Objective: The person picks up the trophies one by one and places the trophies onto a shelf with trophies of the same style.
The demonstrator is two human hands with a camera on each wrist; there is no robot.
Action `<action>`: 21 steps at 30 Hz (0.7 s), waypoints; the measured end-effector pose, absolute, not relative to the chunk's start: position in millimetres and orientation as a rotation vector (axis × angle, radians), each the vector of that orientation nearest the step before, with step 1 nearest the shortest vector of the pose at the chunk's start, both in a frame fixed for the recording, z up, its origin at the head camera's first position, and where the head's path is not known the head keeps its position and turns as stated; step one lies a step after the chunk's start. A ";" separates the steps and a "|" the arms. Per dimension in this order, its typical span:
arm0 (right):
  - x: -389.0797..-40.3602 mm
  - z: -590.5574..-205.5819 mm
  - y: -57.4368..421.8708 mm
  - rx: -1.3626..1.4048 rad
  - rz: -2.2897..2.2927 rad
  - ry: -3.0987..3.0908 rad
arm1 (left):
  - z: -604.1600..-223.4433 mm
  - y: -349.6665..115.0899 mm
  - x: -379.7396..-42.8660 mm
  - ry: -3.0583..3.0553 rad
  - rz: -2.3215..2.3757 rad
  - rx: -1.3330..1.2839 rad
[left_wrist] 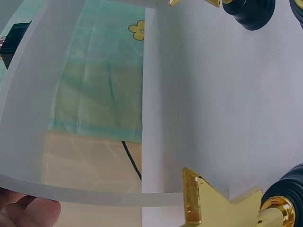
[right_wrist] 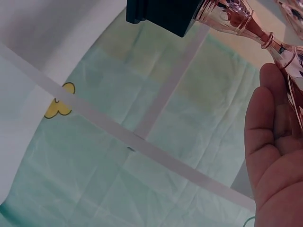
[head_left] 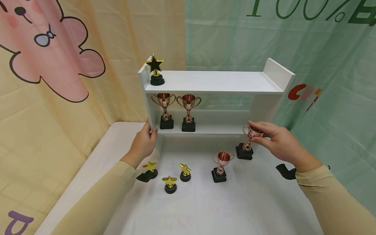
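My left hand grips the left side panel of a white two-tier shelf, thumb on the near side. My right hand holds a rose-gold trophy cup by its bowl, in front of the shelf's right side and below its middle board. The held cup tilts slightly, its black base downward. In the right wrist view my fingers lie along the bowl of this trophy. Another rose-gold trophy cup stands on the table, left of and nearer than the held one.
Two rose-gold cups stand at the left of the middle board. A gold star trophy with a dark face occupies the top left corner. Three small gold star trophies stand on the white table near my left forearm. Printed curtains hang behind.
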State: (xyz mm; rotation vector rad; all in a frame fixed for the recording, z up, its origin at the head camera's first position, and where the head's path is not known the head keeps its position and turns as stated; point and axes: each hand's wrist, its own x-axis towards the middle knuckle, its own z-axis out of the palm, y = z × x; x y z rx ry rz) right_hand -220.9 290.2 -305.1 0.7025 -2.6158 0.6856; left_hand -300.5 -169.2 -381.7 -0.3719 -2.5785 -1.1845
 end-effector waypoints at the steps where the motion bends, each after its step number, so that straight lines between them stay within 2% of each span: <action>1: -221.4 -303.7 289.2 0.701 0.679 -2.614 | -381.7 -169.2 -300.6 -2.579 -1.186 -0.371; 21: -234.5 -282.8 267.2 0.709 0.663 -2.625 | -382.7 -169.4 -301.1 -2.585 -1.196 -0.370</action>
